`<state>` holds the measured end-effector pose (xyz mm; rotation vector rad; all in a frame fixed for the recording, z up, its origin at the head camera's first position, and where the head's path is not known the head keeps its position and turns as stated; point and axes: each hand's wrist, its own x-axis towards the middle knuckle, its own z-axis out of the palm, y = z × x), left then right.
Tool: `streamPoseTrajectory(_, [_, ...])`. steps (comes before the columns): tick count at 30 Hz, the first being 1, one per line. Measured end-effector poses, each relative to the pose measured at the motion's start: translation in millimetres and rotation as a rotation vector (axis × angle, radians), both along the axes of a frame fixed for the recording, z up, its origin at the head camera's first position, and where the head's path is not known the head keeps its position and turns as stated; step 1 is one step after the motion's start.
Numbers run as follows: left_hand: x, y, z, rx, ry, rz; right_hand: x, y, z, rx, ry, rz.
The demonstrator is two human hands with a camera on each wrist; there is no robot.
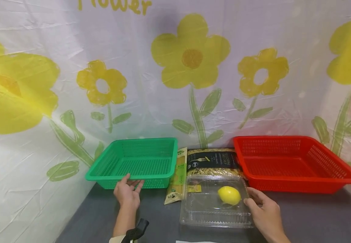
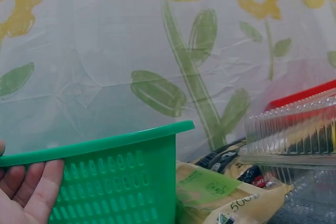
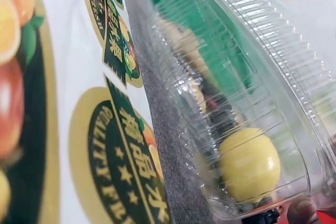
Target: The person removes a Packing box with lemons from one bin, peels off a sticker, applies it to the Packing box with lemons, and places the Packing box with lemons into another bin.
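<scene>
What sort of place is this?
Probably a makeshift tabletop set-up rather than a working kitchen: a wrinkled, flower-patterned sheet backs the dark table, which holds a green basket, a red basket and a lemon in a clear box.

The dark table (image 1: 160, 219) bears baskets (image 1: 160, 183), pasta packets (image 1: 180, 165) and a clear container (image 1: 201, 217).

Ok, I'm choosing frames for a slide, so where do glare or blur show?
Head: pale reflections on the box and a glint on the lemon; right wrist: bright streaks along the box's ridges, while the fruit print at the left edge looks soft; left wrist: duller light, green basket fairly clear.
</scene>
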<state>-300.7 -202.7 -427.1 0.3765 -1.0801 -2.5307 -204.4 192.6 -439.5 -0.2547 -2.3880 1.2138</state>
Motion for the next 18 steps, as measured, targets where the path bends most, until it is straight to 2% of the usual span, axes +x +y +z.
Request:
streamPoseTrajectory(11, [-0.3,0.3,1.2,0.025,-0.004,-0.010,2.6,3.6,-3.5,-0.039,-0.055,0.039])
streamPoseTrajectory(18, [-0.2,-1.3,-0.9,0.038,0.002,-0.040,3.8,3.4,-4.6,-0.064,-0.061,0.039])
